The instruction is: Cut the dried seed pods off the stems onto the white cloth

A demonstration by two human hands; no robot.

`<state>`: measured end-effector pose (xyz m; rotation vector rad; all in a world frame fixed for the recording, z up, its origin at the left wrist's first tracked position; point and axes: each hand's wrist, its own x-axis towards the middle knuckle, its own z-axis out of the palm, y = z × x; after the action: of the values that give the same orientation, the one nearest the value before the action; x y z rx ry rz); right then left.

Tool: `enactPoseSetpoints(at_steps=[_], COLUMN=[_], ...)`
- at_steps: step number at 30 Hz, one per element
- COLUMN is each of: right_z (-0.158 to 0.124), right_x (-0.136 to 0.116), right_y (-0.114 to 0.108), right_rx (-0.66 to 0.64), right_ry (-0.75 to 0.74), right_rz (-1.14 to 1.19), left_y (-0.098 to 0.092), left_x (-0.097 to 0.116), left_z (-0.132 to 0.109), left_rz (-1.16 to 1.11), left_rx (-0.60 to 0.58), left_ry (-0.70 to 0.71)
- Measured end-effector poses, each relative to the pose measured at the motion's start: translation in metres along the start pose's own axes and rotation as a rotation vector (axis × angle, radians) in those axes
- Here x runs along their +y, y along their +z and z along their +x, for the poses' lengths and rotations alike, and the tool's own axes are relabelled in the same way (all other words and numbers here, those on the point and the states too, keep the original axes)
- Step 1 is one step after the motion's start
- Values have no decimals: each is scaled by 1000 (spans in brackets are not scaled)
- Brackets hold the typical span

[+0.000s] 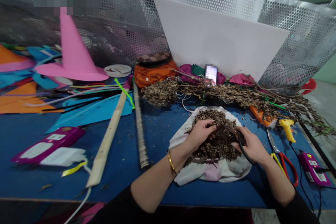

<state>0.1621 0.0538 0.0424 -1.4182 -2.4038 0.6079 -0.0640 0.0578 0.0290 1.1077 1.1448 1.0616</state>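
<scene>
A heap of dried brown plant bits [215,136] lies on a white cloth [223,173] on the blue table [157,136]. My left hand [201,133] rests on the left of the heap with its fingers curled into the dried bits; a gold bangle sits on that wrist. My right hand [250,145] is at the right of the heap, closed round the black handles of a pair of scissors [243,143] whose blades point into the heap.
Dried branches [236,92] lie across the table behind the cloth. At right are red-and-yellow scissors [282,157], a yellow glue gun [287,127] and a magenta device [313,169]. At left are a wooden stick [107,140], a pink cone hat [73,52] and coloured sheets. A white board [217,38] leans on perforated metal.
</scene>
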Motion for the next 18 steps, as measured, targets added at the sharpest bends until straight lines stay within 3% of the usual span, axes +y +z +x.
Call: enactPoseSetpoints(at_steps=[18], right_z=[2], right_x=[3], right_y=[14], right_rx=[-63], right_ry=[6], right_rz=[-144], left_y=[2], left_x=[-1], left_z=[-2], left_rz=[163], left_rx=[-39], left_ry=[32])
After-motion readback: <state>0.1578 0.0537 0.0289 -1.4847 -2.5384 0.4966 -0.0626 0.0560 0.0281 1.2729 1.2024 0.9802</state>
